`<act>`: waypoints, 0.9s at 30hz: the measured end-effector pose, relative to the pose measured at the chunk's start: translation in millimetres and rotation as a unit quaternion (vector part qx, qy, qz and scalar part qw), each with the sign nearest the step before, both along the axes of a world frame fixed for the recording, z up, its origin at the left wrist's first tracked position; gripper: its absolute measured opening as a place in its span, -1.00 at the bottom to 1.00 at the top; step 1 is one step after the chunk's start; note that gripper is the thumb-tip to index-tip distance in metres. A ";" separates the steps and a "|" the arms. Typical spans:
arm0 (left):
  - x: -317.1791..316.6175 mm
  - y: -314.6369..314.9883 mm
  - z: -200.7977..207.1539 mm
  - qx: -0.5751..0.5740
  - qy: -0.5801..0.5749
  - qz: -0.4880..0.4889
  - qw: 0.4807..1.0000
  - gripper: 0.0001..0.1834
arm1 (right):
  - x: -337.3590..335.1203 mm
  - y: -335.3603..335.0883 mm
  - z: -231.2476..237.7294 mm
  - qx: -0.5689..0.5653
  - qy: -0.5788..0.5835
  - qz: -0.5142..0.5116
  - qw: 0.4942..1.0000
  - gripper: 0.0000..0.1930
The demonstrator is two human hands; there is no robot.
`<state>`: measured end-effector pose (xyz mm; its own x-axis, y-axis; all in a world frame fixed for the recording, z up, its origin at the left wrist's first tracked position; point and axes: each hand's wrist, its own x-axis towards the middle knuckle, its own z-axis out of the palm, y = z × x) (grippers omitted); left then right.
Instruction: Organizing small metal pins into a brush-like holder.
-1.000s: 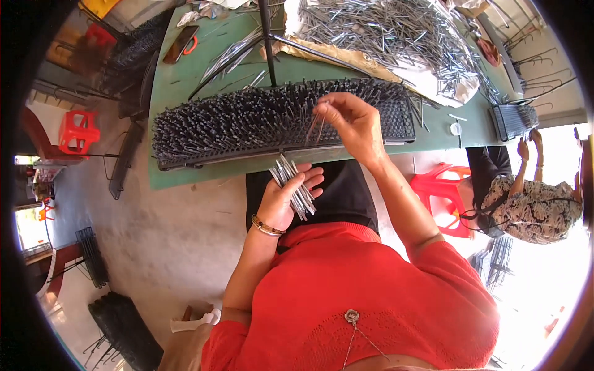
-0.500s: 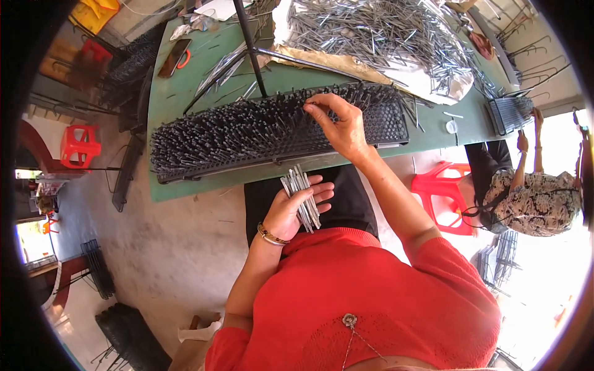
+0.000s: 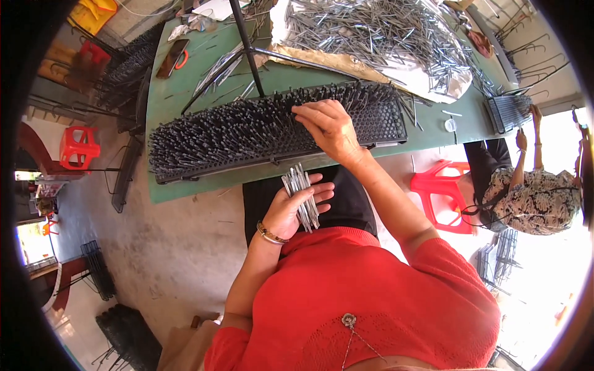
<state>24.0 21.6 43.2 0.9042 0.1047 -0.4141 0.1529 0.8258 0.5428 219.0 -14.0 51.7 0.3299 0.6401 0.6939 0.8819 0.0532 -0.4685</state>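
A bundle of thin silvery metal rods (image 3: 297,180) lies across my left hand (image 3: 281,215), below the table's front edge. My left thumb presses over the rods, and the other fingers stretch out beneath. My right hand (image 3: 331,127) is over a long black perforated rack (image 3: 385,116) at the table's front. Its thumb and forefinger are pinched together among the rods standing in the rack. Whatever sits between those fingertips is too small to make out. Upright rods (image 3: 213,139) crowd the left and middle of the rack; bare holes show toward its right end.
A big heap of loose rods (image 3: 371,37) lies on sheeting on the green table (image 3: 170,105). A black metal stand (image 3: 249,49) rises behind the rack. Farther left lie a phone (image 3: 172,59) and orange-handled scissors (image 3: 182,60). Another person (image 3: 532,198) works at right, beside a red stool (image 3: 439,191).
My right hand has moved slightly left along the rack, its fingertips now pinched lower among the standing rods. My left hand keeps the bundle in the same place.
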 end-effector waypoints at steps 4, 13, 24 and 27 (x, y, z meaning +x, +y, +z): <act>1.8 1.8 1.9 0.004 -0.012 -0.009 1.000 -0.58 | 0.4 -2.5 -0.1 -0.039 -0.064 0.028 0.997 -0.77; 12.4 9.4 17.2 0.028 -0.078 0.023 0.996 -0.60 | -16.2 -35.2 25.5 -0.172 0.288 0.118 0.934 -0.81; 24.8 0.2 17.8 0.050 -0.046 -0.034 0.997 -0.60 | -4.3 -52.3 21.8 -0.174 0.697 0.144 0.680 -0.82; 27.8 0.4 16.8 0.061 -0.036 -0.045 0.996 -0.63 | 0.2 -53.5 27.7 -0.213 0.621 0.125 0.743 -0.82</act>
